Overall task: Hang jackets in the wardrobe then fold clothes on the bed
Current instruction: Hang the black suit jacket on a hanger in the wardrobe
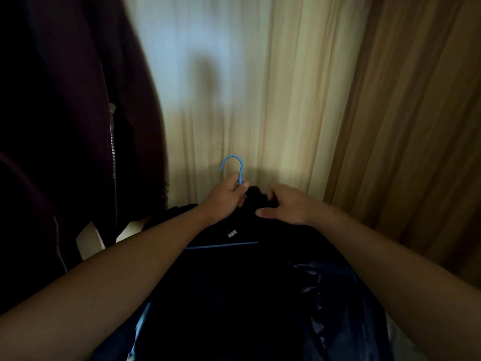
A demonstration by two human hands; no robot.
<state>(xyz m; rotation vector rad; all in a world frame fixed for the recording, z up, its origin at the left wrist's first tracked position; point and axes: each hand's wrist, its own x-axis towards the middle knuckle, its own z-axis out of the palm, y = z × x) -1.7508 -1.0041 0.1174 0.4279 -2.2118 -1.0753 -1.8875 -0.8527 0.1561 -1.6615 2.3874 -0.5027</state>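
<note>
Head view: the one camera, looking forward and down along both bare forearms, in dim light.
Left hand [226,197]: in the middle of the scene, on the far side of the garment. Its fingers and thumb are closed together round the neck of the blue hanger [231,165], just below the hook.
Blue hanger: the hook stands up above the left hand, in front of the curtain. Its straight lower bar shows as a thin blue line nearer the camera, running across the dark cloth. The rest of it is hidden inside the garment.
Right hand [289,204]: just right of the left hand, apart from it. Its fingers are curled down over the bunched collar, with the tips lost in the dark fabric. The thumb lies straight, pointing left across the cloth.
Dark jacket [234,295]: on the hanger, spreading from the collar at the two hands towards the camera between the forearms. Shiny bluish folds show at the near right, and a small white label [232,233] sits below the collar.
Maroon jacket [65,113]: hangs at the far left and fills that side; its zip [113,152] runs down it.
Pale curtain [260,87]: hangs in pleats behind the hands, with a soft shadow [205,82] on it.
Brown curtain [406,126]: hangs at the right, beside the pale one.
</note>
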